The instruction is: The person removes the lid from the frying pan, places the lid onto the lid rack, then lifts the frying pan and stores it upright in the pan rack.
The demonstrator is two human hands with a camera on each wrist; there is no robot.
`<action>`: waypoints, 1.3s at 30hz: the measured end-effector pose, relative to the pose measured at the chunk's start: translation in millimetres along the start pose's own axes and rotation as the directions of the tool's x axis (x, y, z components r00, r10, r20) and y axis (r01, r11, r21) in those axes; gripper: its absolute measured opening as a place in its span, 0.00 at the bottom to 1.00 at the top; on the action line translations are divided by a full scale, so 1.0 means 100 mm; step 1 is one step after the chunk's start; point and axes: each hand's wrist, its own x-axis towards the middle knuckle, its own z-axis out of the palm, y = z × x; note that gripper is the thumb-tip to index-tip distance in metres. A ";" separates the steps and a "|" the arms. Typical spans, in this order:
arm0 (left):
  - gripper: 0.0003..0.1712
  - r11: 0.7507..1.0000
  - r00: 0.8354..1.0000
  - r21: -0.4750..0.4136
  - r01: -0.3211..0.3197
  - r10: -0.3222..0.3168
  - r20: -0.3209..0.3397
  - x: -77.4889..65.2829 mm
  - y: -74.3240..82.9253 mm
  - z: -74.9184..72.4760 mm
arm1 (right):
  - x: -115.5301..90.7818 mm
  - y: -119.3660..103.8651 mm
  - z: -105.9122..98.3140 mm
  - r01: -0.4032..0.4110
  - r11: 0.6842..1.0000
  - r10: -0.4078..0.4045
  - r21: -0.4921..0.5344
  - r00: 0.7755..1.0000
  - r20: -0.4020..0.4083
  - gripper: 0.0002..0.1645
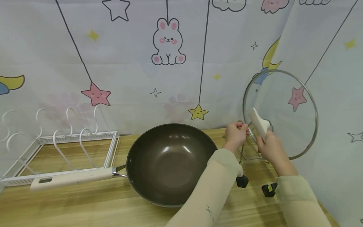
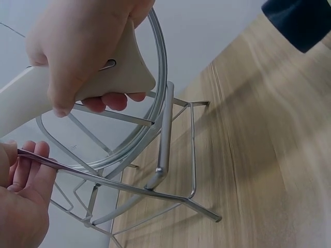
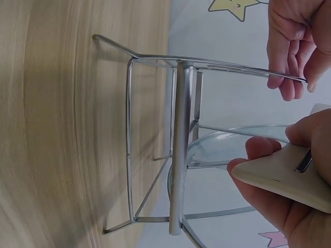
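Note:
A round glass lid (image 1: 300, 135) with a metal rim stands upright at the right, its cream handle (image 1: 258, 122) facing me. My right hand (image 1: 273, 150) grips that handle. Just left of it, my left hand (image 1: 236, 136) pinches the top of one side of a metal wire rack (image 2: 164, 129), fingers and thumb on the thin bar. In the wrist views the rack stands on the wooden table, and the lid's lower rim sits among its bars. A dark wok (image 1: 173, 167) lies left of both hands, partly covered by my left sleeve.
The wok's cream handle (image 1: 75, 178) points left, in front of a white rack (image 1: 114, 148) with curved hooks. Behind the table (image 1: 93, 209) hangs a printed cloth (image 1: 136, 69). Black wrist-mounted pieces (image 1: 242, 181) hang beneath my sleeves.

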 end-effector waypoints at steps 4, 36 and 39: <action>0.09 1.000 1.000 0.003 0.009 -0.009 -0.006 0.00 0.01 0.00 | 0.00 0.00 -0.01 -0.004 1.000 0.004 -0.004 1.000 0.009 0.18; 0.15 0.982 0.998 0.189 0.030 -0.041 0.057 -0.14 0.10 -0.11 | -0.15 -0.15 0.00 0.047 0.992 -0.089 -0.121 0.924 -0.371 0.24; 0.20 0.981 0.996 0.191 0.014 -0.030 0.082 -0.17 0.11 -0.13 | -0.18 -0.16 -0.02 0.036 0.992 -0.077 -0.119 0.928 -0.364 0.24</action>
